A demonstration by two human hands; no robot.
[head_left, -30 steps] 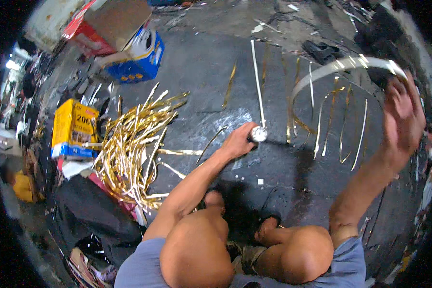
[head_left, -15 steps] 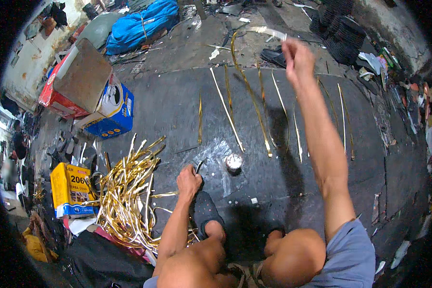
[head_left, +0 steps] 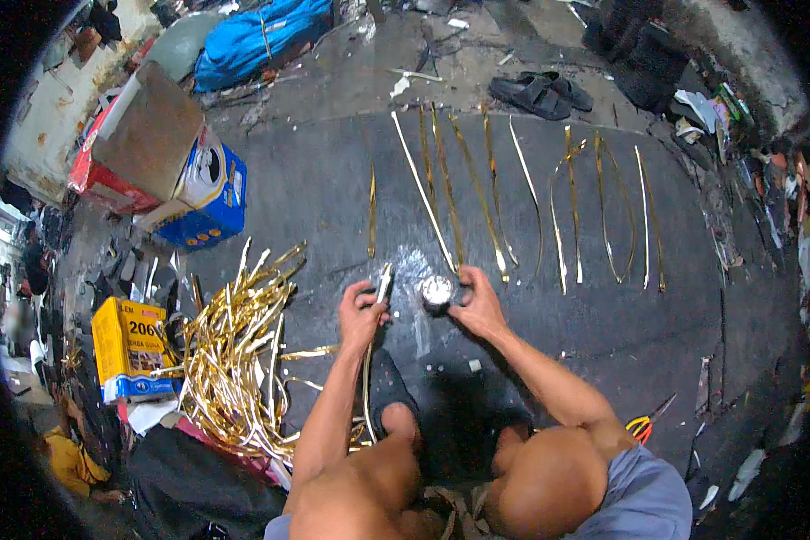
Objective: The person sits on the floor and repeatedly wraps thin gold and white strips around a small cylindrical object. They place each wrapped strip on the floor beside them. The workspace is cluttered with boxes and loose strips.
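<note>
My left hand [head_left: 362, 313] is closed on a gold strip [head_left: 384, 283], whose pale end points up past the fingers; its tail seems to hang below the hand. My right hand [head_left: 479, 306] curves its thumb and fingers round the right side of a small round tin [head_left: 436, 291] with a whitish top. Just beyond those fingertips lies the near end of a laid gold strip [head_left: 447, 193]. Several more gold and white strips [head_left: 562, 211] lie roughly lengthwise across the dark mat [head_left: 315, 189]. Left of my left hand is a tangled heap of gold strips [head_left: 238, 360].
A yellow and blue box [head_left: 135, 351] stands left of the heap. Farther off are a red and blue carton [head_left: 202, 202] and a blue bundle [head_left: 265, 40]. Black sandals [head_left: 540, 94] lie beyond the mat. Orange-handled scissors [head_left: 640, 428] lie by my right knee.
My right hand has come down from the far side to the tin, no longer holding a strip. A strip now lies flat there. The left hand has moved slightly up and right, its strip end raised.
</note>
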